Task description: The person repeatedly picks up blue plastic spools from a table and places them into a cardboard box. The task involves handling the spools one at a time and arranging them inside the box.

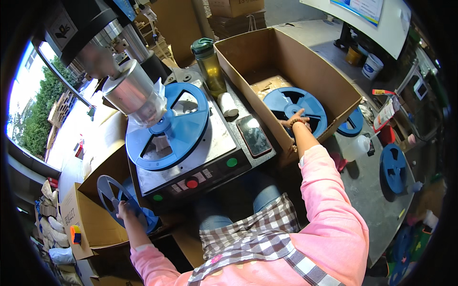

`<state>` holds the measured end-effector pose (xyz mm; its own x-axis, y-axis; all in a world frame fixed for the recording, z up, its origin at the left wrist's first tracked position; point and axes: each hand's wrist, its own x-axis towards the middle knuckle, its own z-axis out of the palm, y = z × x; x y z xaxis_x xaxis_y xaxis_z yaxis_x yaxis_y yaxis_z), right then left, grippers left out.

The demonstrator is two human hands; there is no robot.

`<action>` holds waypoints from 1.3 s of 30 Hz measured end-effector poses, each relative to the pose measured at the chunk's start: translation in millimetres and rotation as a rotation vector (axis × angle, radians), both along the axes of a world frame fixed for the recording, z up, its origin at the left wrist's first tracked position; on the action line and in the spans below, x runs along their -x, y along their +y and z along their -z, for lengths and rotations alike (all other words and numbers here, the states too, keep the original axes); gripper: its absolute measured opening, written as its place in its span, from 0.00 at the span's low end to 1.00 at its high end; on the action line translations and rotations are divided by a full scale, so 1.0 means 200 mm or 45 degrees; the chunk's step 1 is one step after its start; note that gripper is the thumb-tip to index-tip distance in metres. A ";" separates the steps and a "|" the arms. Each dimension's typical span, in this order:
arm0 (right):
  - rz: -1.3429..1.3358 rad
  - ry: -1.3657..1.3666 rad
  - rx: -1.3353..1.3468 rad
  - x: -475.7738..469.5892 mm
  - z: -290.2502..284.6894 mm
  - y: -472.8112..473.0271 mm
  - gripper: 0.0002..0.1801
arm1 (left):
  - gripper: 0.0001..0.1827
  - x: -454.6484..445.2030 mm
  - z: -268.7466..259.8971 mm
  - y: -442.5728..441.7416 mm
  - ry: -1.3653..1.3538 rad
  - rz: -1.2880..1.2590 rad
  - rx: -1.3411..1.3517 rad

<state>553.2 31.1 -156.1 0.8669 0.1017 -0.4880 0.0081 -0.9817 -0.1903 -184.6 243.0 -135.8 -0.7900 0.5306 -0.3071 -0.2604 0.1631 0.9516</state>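
Observation:
My left hand (123, 210) grips the edge of a blue plastic reel flange (107, 191), which stands tilted in the cardboard box at the left. More blue reel parts (152, 220) lie beside and under it. My right hand (296, 119), wearing a bead bracelet, reaches into the large cardboard box (315, 60) at the right. Its fingers are spread over the hub of a blue reel (279, 102) there. Between my hands, a blue reel (195, 118) sits on the machine's metal plate, under a metal cylinder head (127, 89) partly wrapped in clear film.
The machine's front has a red button (192, 182) and green buttons (232, 162). A phone (254, 136), a white roll (228, 104) and a green bottle (209, 68) stand along its right side. On the right-hand table are a squeeze bottle (357, 147) and another blue reel (393, 168).

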 end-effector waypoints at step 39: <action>-1.459 0.482 -2.109 2.05 -0.76 -0.47 0.28 | 0.44 -0.85 -0.51 -1.35 -0.481 1.521 -0.909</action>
<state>142.4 -63.5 -4.0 -0.0024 0.8542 0.5199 0.1202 0.5164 -0.8479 -14.8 -27.2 -33.6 0.2954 0.9309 0.2149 -0.5609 -0.0131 0.8278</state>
